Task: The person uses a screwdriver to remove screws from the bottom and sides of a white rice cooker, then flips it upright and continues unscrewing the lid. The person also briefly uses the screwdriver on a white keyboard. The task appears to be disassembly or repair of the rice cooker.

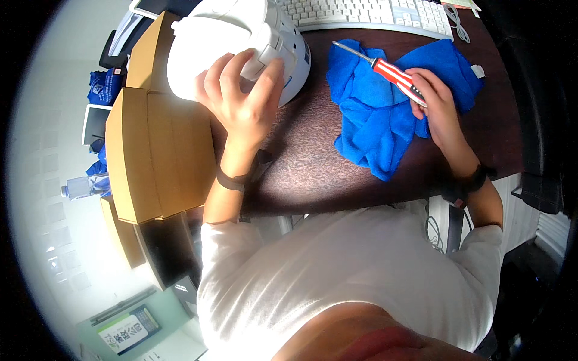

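Observation:
My right hand is closed around the handle of a screwdriver with red and white stripes. Its metal shaft points up and to the left, above a crumpled blue cloth on the table. At the upper left stands a white rounded appliance with a wide, smooth white part on its left side. My left hand grips the appliance near a raised latch-like piece, thumb on one side and bent fingers on the other. The fingertips are partly hidden against it.
The dark brown table carries a white keyboard at the far side, with a coiled white cable beside it. Cardboard boxes crowd the left edge. A clear plastic bottle lies beyond them. A black chair part is at the right.

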The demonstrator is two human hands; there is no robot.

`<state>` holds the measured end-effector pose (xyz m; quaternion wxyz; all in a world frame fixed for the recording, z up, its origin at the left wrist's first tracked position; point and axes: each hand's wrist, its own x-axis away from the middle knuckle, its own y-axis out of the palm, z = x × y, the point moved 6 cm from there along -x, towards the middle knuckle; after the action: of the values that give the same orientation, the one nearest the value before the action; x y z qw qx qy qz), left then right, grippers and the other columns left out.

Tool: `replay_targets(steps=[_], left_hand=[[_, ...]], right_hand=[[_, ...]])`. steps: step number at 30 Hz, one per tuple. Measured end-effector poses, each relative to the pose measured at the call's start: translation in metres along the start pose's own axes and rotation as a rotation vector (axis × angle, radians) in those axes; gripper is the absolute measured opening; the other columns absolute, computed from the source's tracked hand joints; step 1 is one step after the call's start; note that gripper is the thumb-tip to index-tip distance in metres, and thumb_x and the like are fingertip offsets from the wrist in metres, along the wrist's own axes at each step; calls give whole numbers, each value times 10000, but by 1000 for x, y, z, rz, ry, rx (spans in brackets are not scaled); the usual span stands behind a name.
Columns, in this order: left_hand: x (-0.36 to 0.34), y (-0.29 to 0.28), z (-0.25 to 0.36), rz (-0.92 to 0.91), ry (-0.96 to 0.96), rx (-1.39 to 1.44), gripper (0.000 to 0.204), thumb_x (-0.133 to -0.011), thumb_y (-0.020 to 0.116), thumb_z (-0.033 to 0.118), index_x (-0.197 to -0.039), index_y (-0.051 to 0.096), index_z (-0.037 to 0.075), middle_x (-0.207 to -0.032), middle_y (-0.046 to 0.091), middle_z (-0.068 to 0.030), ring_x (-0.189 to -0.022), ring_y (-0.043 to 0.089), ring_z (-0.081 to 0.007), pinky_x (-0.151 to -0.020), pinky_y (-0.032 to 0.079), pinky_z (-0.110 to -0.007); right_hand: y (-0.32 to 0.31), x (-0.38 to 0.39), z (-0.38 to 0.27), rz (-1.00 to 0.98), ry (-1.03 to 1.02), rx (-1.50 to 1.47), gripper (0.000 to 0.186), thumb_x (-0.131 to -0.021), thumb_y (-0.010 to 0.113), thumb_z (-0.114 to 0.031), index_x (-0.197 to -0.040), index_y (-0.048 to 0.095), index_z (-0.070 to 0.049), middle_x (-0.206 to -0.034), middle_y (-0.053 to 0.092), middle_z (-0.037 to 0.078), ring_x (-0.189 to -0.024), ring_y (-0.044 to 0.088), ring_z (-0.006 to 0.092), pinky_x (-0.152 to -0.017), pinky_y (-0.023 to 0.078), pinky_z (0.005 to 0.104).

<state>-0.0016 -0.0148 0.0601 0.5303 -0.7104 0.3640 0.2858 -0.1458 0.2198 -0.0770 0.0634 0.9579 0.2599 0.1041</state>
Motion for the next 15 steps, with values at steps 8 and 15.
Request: replay_targets(steps=[8,15], left_hand=[[-3,2,10,-51,7,-76,211,-685,784,129,-875,714,189,-1082,569,-20,-1064,495,-259,-934,357,-417],[-8,2,13,-168,93,-108,190,-749,739,100,-929,685,134,-1090,553,-43,-1058,485,-281,-923,376,-404]], right_hand=[[9,-6,1,-92,6,-60,253,-960,535,-237,-1093,601,-32,-757,569,31,-526,461,41,-435,326,182],[0,-3,0,-124,-15,-62,267,-977,506,-244,-1109,589,-27,-803,580,44,-540,460,37,-446,344,174]])
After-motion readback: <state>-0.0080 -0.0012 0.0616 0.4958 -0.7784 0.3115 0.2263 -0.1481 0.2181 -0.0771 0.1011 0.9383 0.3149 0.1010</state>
